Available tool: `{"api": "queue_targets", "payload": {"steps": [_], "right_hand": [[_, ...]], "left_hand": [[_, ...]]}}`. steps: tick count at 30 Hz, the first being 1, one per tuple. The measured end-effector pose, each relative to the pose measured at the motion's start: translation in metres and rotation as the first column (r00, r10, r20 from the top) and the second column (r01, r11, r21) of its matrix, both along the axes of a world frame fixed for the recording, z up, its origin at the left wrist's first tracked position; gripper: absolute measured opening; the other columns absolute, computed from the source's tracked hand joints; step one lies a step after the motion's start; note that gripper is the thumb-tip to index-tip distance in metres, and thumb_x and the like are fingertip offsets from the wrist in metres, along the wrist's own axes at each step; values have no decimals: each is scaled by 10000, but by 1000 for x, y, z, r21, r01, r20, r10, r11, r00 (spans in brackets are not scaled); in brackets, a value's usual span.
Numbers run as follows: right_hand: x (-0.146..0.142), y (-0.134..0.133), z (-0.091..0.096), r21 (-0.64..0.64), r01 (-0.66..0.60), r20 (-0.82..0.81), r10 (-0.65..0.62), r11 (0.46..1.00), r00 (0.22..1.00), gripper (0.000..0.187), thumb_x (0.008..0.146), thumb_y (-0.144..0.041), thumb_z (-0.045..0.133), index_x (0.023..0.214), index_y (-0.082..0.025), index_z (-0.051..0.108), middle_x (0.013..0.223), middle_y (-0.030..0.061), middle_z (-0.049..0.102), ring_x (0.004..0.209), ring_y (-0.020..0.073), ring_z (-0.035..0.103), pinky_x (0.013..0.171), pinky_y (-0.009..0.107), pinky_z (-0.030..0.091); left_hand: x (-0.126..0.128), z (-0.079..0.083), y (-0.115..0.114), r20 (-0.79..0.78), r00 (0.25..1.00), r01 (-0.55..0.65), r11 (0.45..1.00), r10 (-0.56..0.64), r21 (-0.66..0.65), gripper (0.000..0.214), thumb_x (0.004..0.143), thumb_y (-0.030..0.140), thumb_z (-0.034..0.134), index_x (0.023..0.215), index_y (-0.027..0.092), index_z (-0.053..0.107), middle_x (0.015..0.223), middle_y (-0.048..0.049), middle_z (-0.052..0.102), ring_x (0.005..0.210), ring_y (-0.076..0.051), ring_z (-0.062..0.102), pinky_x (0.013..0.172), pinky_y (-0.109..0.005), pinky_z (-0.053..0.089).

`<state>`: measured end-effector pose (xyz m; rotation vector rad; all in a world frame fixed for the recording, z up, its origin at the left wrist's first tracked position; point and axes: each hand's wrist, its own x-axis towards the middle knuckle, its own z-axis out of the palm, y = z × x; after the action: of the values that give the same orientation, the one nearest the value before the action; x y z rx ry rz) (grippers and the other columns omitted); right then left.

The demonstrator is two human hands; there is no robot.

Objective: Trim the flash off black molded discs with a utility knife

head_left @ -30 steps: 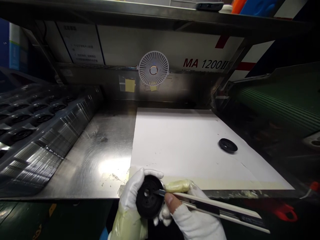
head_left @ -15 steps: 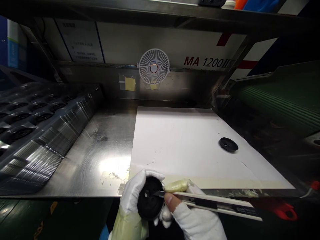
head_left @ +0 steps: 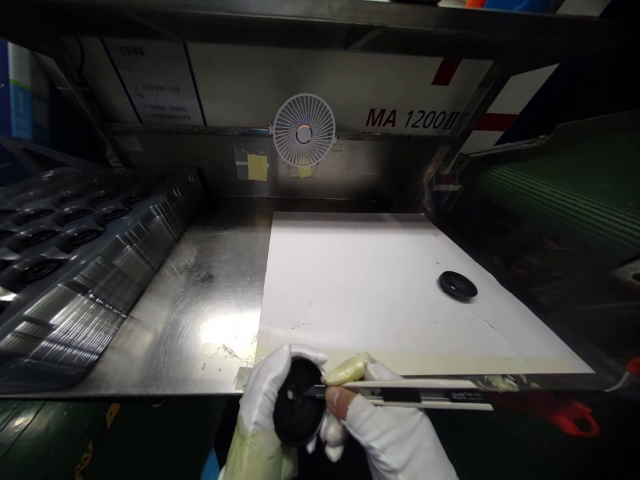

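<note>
My left hand (head_left: 265, 393), in a white glove, grips a round black plastic disc (head_left: 299, 420) by its edge, just in front of the table's near edge. The disc is tilted so its face with a small central hole shows. My right hand (head_left: 390, 420), gloved with the thumb tip bare and tape around the index finger, is closed around a white-and-black utility knife (head_left: 420, 393). The knife's blade points left and reaches the face of the disc near its centre. A second black disc (head_left: 458, 285) lies on the white paper sheet (head_left: 350, 280) to the right.
Stacked clear plastic trays (head_left: 115, 293) with several black discs stand on the left. A small white fan (head_left: 304, 130) is mounted at the back under a metal shelf (head_left: 300, 27). A green machine part (head_left: 565, 193) is on the right; a red handle (head_left: 575, 417) hangs at the front edge.
The knife's rear end has swung up, so it now lies nearly level. The blade stays at the disc, and both hands keep their holds. The camera view has shifted slightly.
</note>
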<state>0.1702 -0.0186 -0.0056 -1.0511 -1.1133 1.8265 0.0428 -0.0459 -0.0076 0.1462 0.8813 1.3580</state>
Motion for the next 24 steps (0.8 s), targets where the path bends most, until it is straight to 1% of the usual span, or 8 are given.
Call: {"api": "queue_targets", "payload": {"steps": [3, 9, 11, 15, 18, 20, 22, 24], "right_hand": [[2, 0, -3, 2, -22, -15, 23, 1000, 1000, 171, 860, -335, 619, 833, -166, 631, 612, -23, 627, 506, 112, 590, 568, 286, 543], [4, 1, -1, -3, -44, -29, 44, 999, 999, 222, 911, -365, 539, 900, -156, 612, 766, -10, 641, 605, 108, 607, 589, 265, 531], [3, 0, 1, -6, -34, -33, 34, 999, 999, 228, 894, -383, 558, 882, -164, 623, 734, 0, 651, 579, 117, 610, 580, 268, 534], [-3, -2, 7, -15, -3, -39, 2, 1000, 999, 216, 773, -400, 694, 763, -187, 660, 519, 8, 621, 442, 175, 595, 478, 293, 522], [-5, -4, 11, -11, 31, -24, -31, 999, 999, 196, 745, -379, 722, 760, -192, 664, 476, -11, 600, 405, 172, 578, 452, 286, 507], [-5, -4, 12, 1, 46, -13, -46, 999, 999, 175, 767, -355, 709, 800, -191, 657, 553, -13, 626, 474, 161, 600, 504, 276, 518], [-4, -5, 12, 11, 39, -8, -39, 999, 999, 180, 833, -351, 644, 884, -179, 634, 732, 1, 652, 603, 148, 619, 576, 276, 530], [-3, -5, 12, 17, 24, -5, -24, 1000, 1000, 210, 890, -345, 572, 989, -161, 594, 916, 24, 628, 733, 149, 614, 645, 303, 534]], "left_hand": [[4, 2, -1, -41, 998, -54, 999, 54, -2, 347, 731, 426, 585, 876, 117, 647, 582, -56, 634, 353, -169, 531, 304, -259, 364], [9, 10, 1, -38, 996, -82, 997, 82, 4, 289, 783, 403, 537, 841, 137, 635, 525, -37, 605, 330, -196, 536, 278, -247, 312], [9, 12, 2, -15, 997, -72, 997, 72, 12, 263, 794, 379, 527, 827, 141, 632, 556, -38, 615, 334, -180, 536, 284, -236, 320], [8, 15, 5, 9, 1000, -13, 998, 12, 69, 326, 837, 394, 442, 806, 129, 631, 540, -53, 603, 332, -167, 531, 287, -216, 300], [6, 14, 6, 3, 1000, 15, 997, -15, 74, 354, 843, 408, 423, 800, 122, 626, 514, -56, 591, 328, -175, 533, 287, -215, 292], [6, 12, 6, 28, 1000, 6, 998, -8, 55, 327, 836, 403, 438, 814, 132, 620, 516, -49, 590, 332, -177, 535, 291, -220, 301], [5, 11, 6, 45, 999, 4, 999, -5, 39, 319, 827, 412, 448, 816, 139, 613, 508, -45, 584, 335, -184, 537, 296, -227, 308], [4, 10, 6, 42, 999, 13, 1000, -14, 28, 336, 820, 435, 451, 799, 140, 610, 508, -48, 586, 334, -185, 538, 297, -222, 300]]}}
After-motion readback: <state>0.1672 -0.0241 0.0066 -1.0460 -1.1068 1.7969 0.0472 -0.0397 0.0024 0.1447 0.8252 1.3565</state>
